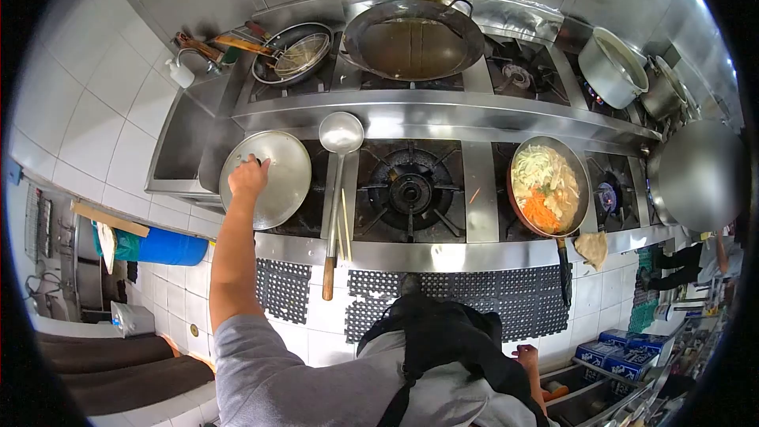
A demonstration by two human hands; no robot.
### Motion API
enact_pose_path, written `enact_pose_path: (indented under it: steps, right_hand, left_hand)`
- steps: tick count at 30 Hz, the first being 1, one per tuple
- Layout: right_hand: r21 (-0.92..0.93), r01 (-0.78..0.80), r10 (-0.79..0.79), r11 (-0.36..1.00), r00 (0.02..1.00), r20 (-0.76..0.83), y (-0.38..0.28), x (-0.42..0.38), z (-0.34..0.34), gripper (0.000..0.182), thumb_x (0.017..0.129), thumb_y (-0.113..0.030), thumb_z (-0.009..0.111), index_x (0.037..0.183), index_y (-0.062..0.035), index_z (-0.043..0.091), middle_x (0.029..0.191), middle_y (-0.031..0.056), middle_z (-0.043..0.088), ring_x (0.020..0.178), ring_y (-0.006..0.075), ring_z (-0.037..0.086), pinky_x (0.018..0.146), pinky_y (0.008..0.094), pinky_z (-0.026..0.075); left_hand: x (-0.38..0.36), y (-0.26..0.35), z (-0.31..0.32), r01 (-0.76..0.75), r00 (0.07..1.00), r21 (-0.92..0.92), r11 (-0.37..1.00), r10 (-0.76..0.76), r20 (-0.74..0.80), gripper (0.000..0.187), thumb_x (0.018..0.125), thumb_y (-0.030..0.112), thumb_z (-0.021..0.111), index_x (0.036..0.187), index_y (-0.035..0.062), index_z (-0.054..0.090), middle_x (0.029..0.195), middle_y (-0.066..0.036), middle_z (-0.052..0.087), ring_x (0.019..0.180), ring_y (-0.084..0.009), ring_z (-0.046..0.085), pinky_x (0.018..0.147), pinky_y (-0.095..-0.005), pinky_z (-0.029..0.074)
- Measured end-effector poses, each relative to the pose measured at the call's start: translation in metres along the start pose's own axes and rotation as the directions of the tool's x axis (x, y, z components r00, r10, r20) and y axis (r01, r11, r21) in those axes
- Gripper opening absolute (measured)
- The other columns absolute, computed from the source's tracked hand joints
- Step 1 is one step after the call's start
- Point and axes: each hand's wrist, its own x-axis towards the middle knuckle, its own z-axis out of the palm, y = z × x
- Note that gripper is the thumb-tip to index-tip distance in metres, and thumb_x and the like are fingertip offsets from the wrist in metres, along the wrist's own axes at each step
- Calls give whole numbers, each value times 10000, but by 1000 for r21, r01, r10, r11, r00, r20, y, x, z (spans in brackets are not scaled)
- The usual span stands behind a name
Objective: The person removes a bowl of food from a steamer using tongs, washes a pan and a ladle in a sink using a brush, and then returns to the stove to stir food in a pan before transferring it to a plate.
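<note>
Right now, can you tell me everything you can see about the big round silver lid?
The lid is wide and round, silvery-grey like metal, with a dull shine. It looks roughly flat, over the left end of the stove's front row, beside the ladle. The left hand holds it near the middle, where something dark, probably its knob, shows by the fingers. What lies underneath is hidden.

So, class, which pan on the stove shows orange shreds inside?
The reddish-sided frying pan at front right. The wide wok shows none, the back-left pan holds a strainer, and the lid in the left hand hides what's beneath.
</note>
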Motion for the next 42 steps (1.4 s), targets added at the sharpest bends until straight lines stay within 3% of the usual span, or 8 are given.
enact_pose_path:
  steps: [5, 11, 19, 22, 29, 35, 38, 42]
  right_hand:
    - [-89, -33, 34, 995, 999, 17, -20, -22, 24, 253, 939, -157, 557, 1054, 68, 551, 804, 184, 686, 548, 293, 679, 417, 403, 555]
    - [69, -7, 8, 998, 1000, -19, -6, -6, 27, 272, 939, -160, 580, 1051, 87, 560, 793, 181, 683, 541, 270, 672, 420, 371, 545]
    - [156, 18, -2, 988, 995, -102, 32, -30, -10, 258, 956, -189, 568, 1096, 27, 583, 867, 167, 699, 580, 229, 670, 453, 350, 534]
    - [197, -127, 148, 972, 984, -94, 81, -21, -28, 287, 934, -201, 605, 1099, 34, 597, 840, 146, 703, 616, 216, 684, 480, 331, 534]
    - [-48, -151, 150, 987, 988, -26, 197, -21, -103, 357, 894, -269, 628, 1132, -2, 628, 866, 131, 721, 670, 256, 698, 586, 385, 564]
    - [-694, 519, -536, 500, 814, 223, 362, 74, -154, 407, 861, -364, 626, 1139, -68, 641, 976, 105, 709, 780, 306, 695, 679, 462, 558]
    - [-111, 12, -4, 994, 998, 70, 275, 43, -201, 345, 916, -282, 579, 1148, -27, 595, 930, 148, 695, 682, 283, 682, 578, 433, 559]
    - [410, -142, 164, 901, 986, -20, 218, 39, -228, 310, 962, -202, 540, 1162, 32, 508, 900, 199, 676, 540, 246, 647, 413, 382, 551]
  left_hand:
    - [-37, 74, -57, -170, 950, -281, 945, 81, -302, 457, 913, 420, 590, 1118, 12, 603, 1030, -217, 649, 978, -373, 639, 837, -458, 527]
    - [-218, 272, -68, -482, 689, -835, 266, 704, -173, 332, 873, 338, 683, 1022, 43, 661, 942, -134, 693, 827, -294, 688, 727, -402, 539]
    - [-348, 401, -70, -183, 239, -975, 127, 968, 81, 349, 916, 338, 675, 1083, 34, 641, 855, -85, 698, 724, -170, 651, 652, -326, 521]
    - [-358, 434, -64, 282, 73, -906, 314, 935, 347, 387, 984, 373, 579, 1176, 37, 583, 957, -86, 688, 769, -149, 651, 646, -283, 517]
    - [-418, 560, -68, 923, 51, -371, 101, 924, 380, 599, 935, 595, 522, 1167, 43, 534, 1128, -177, 659, 970, -264, 645, 811, -393, 513]
    - [-447, 613, -121, 951, 303, -230, -205, 760, 575, 301, 971, 366, 569, 799, 150, 446, 618, 16, 401, 504, -119, 383, 459, -274, 349]
    - [-426, 578, -128, 944, 206, -329, 7, 767, 608, 297, 973, 313, 555, 765, 163, 406, 579, 52, 331, 465, -80, 307, 421, -243, 265]
    - [-416, 541, -102, 854, 369, -517, -67, 778, 509, 271, 950, 302, 585, 748, 186, 446, 568, 54, 380, 446, -72, 333, 407, -244, 288]
